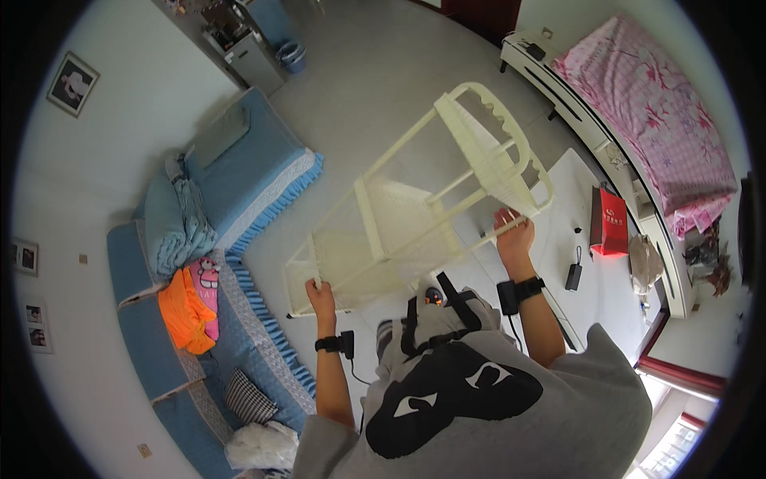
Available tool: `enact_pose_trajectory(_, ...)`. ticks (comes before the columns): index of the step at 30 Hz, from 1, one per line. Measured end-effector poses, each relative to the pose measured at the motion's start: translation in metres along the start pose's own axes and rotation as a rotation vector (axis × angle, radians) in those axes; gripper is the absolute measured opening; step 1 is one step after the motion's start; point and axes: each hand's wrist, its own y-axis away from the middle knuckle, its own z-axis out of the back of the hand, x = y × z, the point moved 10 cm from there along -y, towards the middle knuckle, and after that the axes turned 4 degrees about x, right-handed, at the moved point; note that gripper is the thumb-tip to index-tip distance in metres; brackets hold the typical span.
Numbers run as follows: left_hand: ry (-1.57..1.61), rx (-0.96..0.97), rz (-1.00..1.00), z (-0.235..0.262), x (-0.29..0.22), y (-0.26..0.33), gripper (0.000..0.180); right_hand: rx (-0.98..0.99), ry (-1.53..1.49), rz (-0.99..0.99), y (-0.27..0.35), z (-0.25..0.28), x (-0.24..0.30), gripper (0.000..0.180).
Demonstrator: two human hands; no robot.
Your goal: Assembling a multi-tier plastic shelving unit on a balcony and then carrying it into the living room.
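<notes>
A cream-coloured storage rack (369,215) with several tiers lies tilted in front of me, its slim poles running from lower left to upper right. Curved, wavy-edged rails top its far right end. My left hand (321,300) grips the rim of the tier at the lower left end. At the other end, my right hand (515,238) has its fingers curled at a side pole below the curved rails. Both wrists wear black straps with small cabled boxes.
On the left stands a blue sofa (136,315) with orange clothing (187,311), folded bedding and a checked pillow (250,397). To the right, a white table (550,263) carries a red bag (610,222) and a black device (574,275). A long low cabinet (586,132) stands behind it.
</notes>
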Motion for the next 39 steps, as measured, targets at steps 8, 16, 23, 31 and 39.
enact_pose_trajectory(8,-0.206,-0.037,-0.129,0.015,-0.138,-0.192,0.034,-0.059,-0.075,-0.075,-0.182,-0.201,-0.049,0.03)
enact_pose_trajectory(16,-0.205,0.269,-0.279,-0.146,-0.215,-0.449,0.031,-0.221,-0.19,-0.051,-0.308,-0.176,-0.061,0.034)
enact_pose_trajectory(23,-0.321,0.664,-0.387,-0.303,-0.336,-0.584,0.043,-0.266,-0.268,0.208,-0.375,-0.172,-0.023,0.036)
enact_pose_trajectory(31,-0.377,0.494,-0.434,-0.398,-0.386,-0.804,0.044,-0.39,-0.322,-0.02,-0.679,-0.323,-0.078,0.04)
enact_pose_trajectory(39,-0.269,0.118,-0.14,-0.393,-0.407,-0.989,0.04,-0.021,-0.101,-0.303,-0.995,-0.582,-0.123,0.041)
